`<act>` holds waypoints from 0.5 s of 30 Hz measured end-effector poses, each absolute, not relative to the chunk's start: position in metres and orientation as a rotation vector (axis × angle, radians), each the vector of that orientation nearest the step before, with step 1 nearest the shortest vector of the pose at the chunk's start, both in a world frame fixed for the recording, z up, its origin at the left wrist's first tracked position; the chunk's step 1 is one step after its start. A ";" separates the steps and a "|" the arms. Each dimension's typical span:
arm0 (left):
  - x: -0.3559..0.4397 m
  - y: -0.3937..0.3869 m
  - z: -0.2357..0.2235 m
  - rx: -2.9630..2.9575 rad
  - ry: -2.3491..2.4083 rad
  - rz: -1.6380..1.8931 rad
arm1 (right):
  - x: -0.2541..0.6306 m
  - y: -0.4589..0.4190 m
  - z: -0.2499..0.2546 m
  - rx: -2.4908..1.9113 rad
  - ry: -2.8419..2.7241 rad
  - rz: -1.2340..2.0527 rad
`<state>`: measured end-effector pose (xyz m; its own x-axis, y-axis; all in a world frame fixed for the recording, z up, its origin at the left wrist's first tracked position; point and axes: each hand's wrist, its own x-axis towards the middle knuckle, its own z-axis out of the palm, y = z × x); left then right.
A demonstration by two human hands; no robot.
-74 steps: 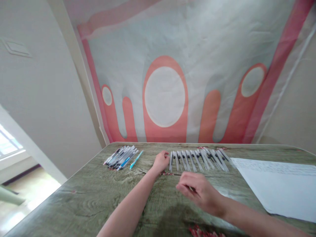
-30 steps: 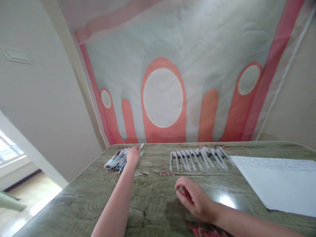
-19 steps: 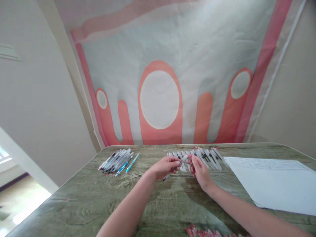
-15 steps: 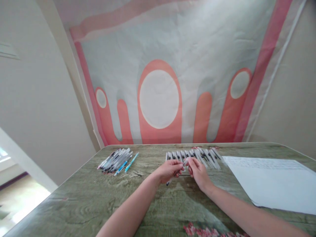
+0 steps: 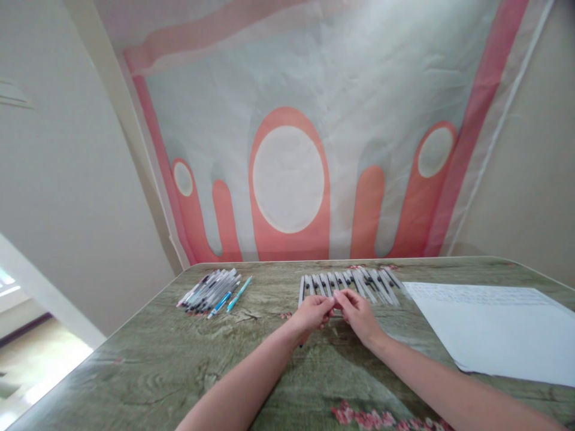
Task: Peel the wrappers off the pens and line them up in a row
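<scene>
In the head view my left hand (image 5: 313, 315) is closed around a pen (image 5: 301, 344), whose dark end pokes out below the wrist. Most of the pen is hidden by my fingers. My right hand (image 5: 360, 314) meets it fingertip to fingertip, pinching at the pen's other end, which I cannot see clearly. Just beyond both hands lies a row of clear-barrelled pens (image 5: 324, 282) with dark parts, side by side; those at the right end lean over one another.
A pile of pens (image 5: 213, 292) lies at the left of the wood-patterned table (image 5: 171, 365). Beside it are a blue pen (image 5: 220, 304) and a turquoise pen (image 5: 239, 294). At right is a sheet of paper (image 5: 498, 335) with writing along its top. A patterned sheet (image 5: 290, 179) hangs behind.
My left hand went from the row to the pile and came back with a pen. My right hand moved up to meet it. Both hands have since drawn together and lowered slightly.
</scene>
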<state>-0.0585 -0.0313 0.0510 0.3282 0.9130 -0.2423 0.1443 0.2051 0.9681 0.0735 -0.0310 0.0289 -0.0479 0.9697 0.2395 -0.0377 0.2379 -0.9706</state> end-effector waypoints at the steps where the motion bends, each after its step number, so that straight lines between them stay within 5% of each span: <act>1: -0.058 -0.032 0.049 1.277 1.138 0.738 | 0.073 -0.031 0.029 -0.989 -1.321 1.090; 15: -0.058 -0.033 0.045 1.385 1.191 0.744 | 0.074 -0.028 0.025 -1.033 -1.298 1.082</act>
